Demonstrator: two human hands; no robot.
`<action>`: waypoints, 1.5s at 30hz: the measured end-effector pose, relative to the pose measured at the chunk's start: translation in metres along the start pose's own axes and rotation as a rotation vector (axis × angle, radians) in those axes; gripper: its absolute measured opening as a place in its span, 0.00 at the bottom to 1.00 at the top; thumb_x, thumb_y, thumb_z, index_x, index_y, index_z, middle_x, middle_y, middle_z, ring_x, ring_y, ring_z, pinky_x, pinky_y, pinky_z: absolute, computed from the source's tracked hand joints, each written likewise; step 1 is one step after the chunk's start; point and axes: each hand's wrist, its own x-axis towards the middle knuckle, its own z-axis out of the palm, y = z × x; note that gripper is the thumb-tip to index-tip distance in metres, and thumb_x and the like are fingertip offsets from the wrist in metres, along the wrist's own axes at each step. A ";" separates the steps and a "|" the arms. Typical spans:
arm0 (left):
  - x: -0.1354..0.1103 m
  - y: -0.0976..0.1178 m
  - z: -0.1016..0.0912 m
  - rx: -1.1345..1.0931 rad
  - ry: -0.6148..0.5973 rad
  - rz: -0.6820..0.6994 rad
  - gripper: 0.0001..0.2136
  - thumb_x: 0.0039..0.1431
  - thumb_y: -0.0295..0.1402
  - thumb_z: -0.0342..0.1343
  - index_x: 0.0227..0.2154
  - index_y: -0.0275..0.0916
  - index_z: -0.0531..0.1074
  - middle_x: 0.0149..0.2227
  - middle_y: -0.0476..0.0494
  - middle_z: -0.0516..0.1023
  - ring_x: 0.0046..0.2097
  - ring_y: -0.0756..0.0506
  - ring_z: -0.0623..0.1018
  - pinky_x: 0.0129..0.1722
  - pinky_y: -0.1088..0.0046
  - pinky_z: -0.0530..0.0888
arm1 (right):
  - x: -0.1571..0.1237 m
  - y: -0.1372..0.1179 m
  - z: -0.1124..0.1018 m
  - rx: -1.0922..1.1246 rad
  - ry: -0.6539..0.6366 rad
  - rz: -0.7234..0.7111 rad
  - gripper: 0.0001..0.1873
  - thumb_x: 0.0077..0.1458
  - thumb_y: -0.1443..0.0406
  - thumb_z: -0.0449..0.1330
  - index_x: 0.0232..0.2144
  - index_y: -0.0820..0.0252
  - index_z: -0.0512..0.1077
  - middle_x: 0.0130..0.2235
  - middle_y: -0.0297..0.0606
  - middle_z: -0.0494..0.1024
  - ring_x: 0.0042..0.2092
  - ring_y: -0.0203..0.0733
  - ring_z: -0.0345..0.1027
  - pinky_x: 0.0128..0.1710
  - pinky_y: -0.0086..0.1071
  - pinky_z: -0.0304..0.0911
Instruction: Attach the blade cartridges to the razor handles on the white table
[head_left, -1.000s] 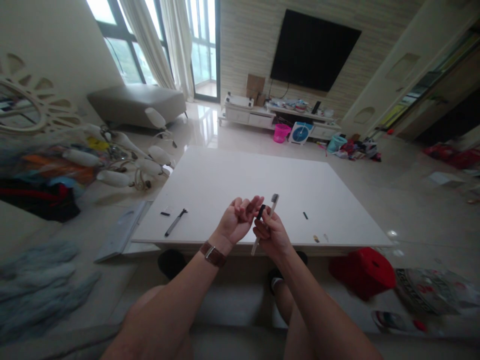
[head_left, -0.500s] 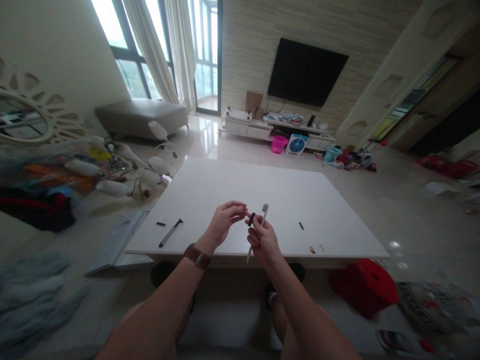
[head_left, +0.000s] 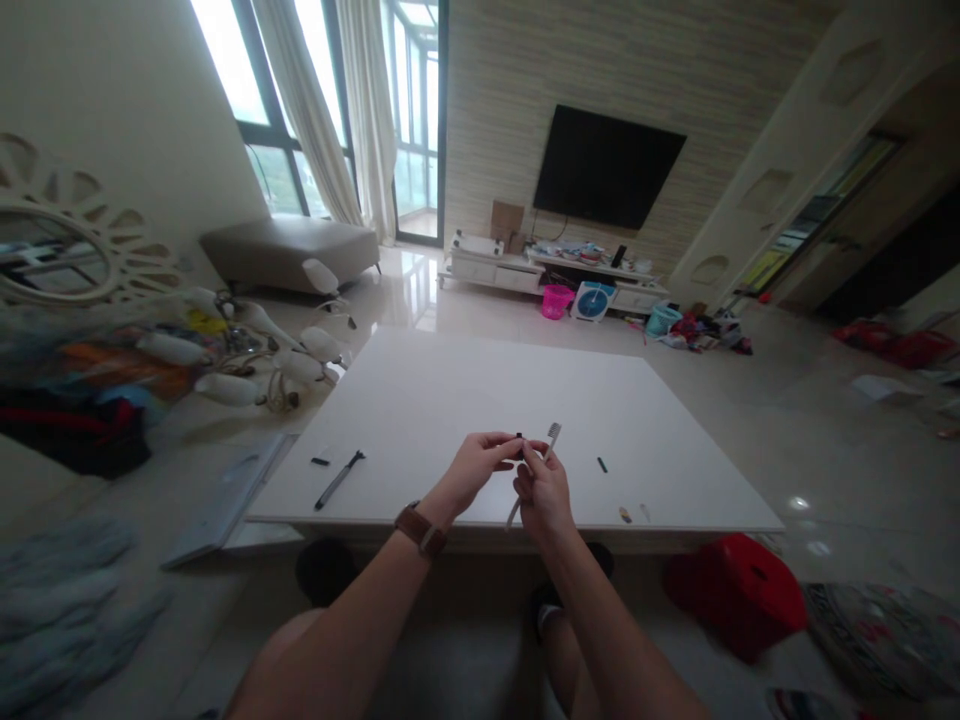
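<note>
Above the near edge of the white table [head_left: 480,380], my two hands meet. My right hand [head_left: 546,495] is closed round a pale toothbrush [head_left: 554,433], bristle end up and handle slanting down to the left. Between its thumb and index finger is also a small black piece [head_left: 520,447], mostly covered by fingers. My left hand [head_left: 480,466], with a brown watch strap [head_left: 421,527] at the wrist, pinches the same black piece from the left. What the piece is, I cannot make out.
On the table's left lie a grey-and-black slim tool [head_left: 339,480] and a small black bar [head_left: 320,462]. To the right are a dark strip [head_left: 602,465], a small brownish piece [head_left: 625,514] and a clear bit [head_left: 645,512]. A red stool [head_left: 739,595] stands at the near right.
My left hand has moved right, and its fingers have closed on the black piece held in my right hand. The toothbrush stays in my right hand. The view has tilted slightly.
</note>
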 end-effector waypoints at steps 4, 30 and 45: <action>-0.007 0.002 -0.010 0.031 -0.014 -0.008 0.15 0.51 0.41 0.66 0.35 0.35 0.82 0.37 0.39 0.82 0.40 0.45 0.76 0.42 0.69 0.71 | -0.001 0.001 0.002 -0.010 -0.004 0.006 0.28 0.33 0.57 0.77 0.30 0.57 0.65 0.16 0.16 0.58 0.15 0.22 0.40 0.13 0.19 0.35; -0.005 0.003 -0.007 0.147 0.090 0.104 0.14 0.50 0.41 0.65 0.33 0.34 0.82 0.32 0.40 0.82 0.36 0.45 0.75 0.37 0.70 0.68 | 0.001 0.004 0.001 0.033 -0.078 0.037 0.25 0.34 0.60 0.77 0.29 0.58 0.66 0.17 0.16 0.54 0.16 0.22 0.36 0.13 0.20 0.34; -0.007 0.004 -0.004 0.082 0.083 0.138 0.15 0.49 0.43 0.67 0.32 0.35 0.80 0.35 0.41 0.80 0.36 0.46 0.75 0.36 0.71 0.68 | -0.002 0.003 0.002 0.039 -0.130 0.045 0.23 0.38 0.60 0.76 0.28 0.58 0.65 0.18 0.17 0.53 0.17 0.22 0.35 0.14 0.20 0.35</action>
